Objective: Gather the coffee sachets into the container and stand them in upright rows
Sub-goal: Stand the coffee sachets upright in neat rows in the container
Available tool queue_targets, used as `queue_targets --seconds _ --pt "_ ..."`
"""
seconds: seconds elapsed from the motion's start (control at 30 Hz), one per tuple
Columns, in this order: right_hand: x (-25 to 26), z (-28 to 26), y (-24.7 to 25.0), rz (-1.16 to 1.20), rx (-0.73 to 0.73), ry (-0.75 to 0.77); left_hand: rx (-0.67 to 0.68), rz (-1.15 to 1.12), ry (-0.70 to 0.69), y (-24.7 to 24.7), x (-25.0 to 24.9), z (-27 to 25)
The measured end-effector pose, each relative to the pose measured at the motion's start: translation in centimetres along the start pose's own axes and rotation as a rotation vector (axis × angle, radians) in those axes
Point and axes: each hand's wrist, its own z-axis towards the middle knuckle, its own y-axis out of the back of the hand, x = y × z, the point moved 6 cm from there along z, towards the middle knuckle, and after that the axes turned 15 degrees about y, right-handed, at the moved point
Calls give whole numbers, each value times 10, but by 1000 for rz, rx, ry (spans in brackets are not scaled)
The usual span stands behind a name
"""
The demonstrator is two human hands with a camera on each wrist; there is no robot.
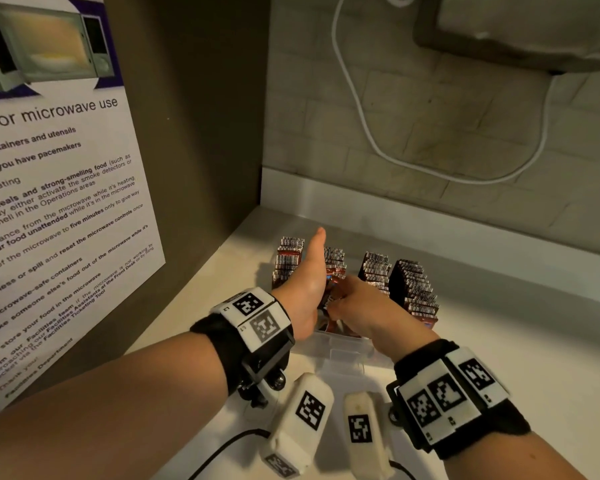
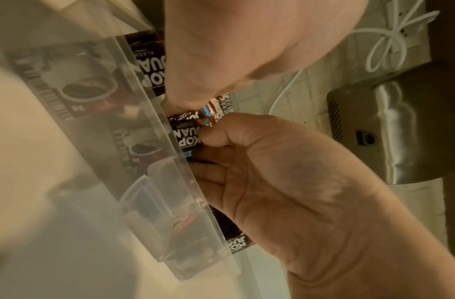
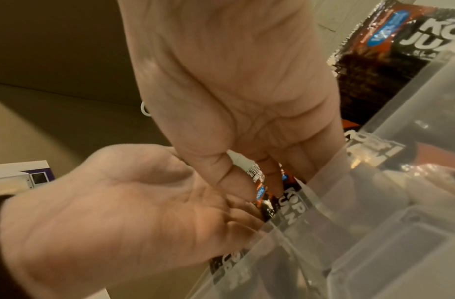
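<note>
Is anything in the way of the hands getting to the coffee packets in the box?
Nothing visible is. Both hands are already inside the clear container, the left hand and right hand touching the coffee sachets in the second row from the left. The other rows stand upright beside them.

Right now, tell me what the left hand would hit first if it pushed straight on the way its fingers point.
Probably the upright sachets in the clear container: the left hand points away from the person, along the second row. Its fingers are hidden among them, so the depth is uncertain.
</note>
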Motion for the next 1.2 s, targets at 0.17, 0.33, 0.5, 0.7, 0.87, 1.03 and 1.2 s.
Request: queue_targets --seconds 0.17,0.33,0.5,0.7,0.87,1.03,1.2 --pt "0 2 -3 -38 42 9 -3 5 47 3 6 19" --pt "-1 4 -6 -70 50 18 -7 43 71 1 4 7" --pt "1 11 -14 -105 124 19 -26 46 99 1 4 15" --pt "0 14 -10 -17 40 85 -27 54 88 1 3 21" --pt "-3 14 -14 60 48 64 -49 51 91 2 4 25" --pt "-9 14 -14 157 19 33 -85 36 104 4 6 30" --pt "-13 16 -12 149 -3 56 -74 -5 91 2 6 32"
